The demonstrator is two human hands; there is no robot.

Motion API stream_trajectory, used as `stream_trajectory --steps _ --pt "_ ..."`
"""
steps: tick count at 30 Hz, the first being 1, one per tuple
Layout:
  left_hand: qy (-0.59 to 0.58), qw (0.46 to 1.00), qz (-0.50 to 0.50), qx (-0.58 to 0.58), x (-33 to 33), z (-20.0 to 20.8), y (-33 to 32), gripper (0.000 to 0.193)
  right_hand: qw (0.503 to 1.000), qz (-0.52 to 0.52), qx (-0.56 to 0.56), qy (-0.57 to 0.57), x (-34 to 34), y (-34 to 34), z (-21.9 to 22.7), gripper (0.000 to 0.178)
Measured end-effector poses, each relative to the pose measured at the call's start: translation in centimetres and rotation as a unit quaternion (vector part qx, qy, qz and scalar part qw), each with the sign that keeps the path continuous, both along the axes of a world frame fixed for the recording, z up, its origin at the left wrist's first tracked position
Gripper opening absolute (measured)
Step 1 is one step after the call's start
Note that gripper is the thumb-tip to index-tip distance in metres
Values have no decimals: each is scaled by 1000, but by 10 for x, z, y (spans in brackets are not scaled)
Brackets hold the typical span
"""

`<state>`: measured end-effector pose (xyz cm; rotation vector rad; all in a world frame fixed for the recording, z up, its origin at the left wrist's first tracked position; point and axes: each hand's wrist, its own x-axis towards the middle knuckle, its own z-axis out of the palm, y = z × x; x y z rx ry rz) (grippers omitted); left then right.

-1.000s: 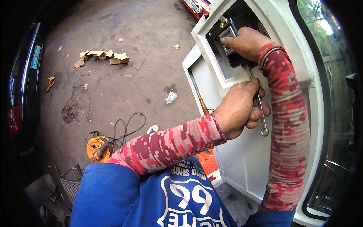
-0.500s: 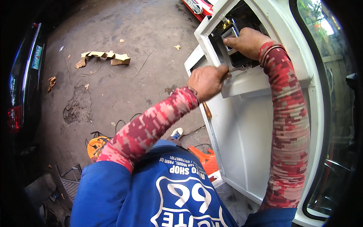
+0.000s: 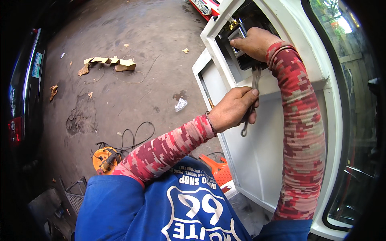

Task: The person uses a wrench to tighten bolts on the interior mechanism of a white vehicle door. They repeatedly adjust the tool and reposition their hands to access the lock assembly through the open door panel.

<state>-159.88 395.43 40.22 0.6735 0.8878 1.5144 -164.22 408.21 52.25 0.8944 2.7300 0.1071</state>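
My left hand (image 3: 233,109) is closed around a metal wrench (image 3: 255,81), held nearly upright. The wrench's upper end meets the underside of a black boxy fixture (image 3: 246,63); its ring end sticks out below my fist. Across the fixture lies my right hand (image 3: 259,44), the thumb on its silver-edged face and the other fingers curled out of sight behind it. The fixture sits in a rectangular opening of a white vehicle body panel (image 3: 277,120). Yellowish metal fittings (image 3: 232,25) show at its upper left.
Glass in a black seal (image 3: 358,120) runs along the right. A dark car (image 3: 25,92) stands at the left. On the concrete lie folded cardboard (image 3: 125,65), crumpled foil (image 3: 181,105), an orange cable reel (image 3: 105,160) and an orange plastic piece (image 3: 221,170).
My left hand has moved down and right, and the wrench has swung from pointing sideways to nearly upright. My right hand stays on the fixture. The view has shifted slightly.
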Motion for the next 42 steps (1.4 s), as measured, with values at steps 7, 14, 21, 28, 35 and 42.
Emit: stream_trajectory --steps 7,14,21,28,35,42 --pt "-213 977 -15 11 11 29 -4 34 1000 8 6 2 0 3 -2 59" --pt "-41 999 24 -24 5 12 8 33 1000 25 16 -3 0 5 -3 61" --pt "591 774 227 1 -51 -44 19 28 999 -11 -10 -33 -3 5 1 56" --pt "346 928 132 47 -6 -33 0 41 999 24 23 -12 1 -2 1 61" --pt "-41 998 40 -1 16 3 -5 37 1000 20 22 -5 0 -8 -1 60" --pt "-116 992 41 -15 16 20 -10 35 999 50 12 16 2 0 -6 59"
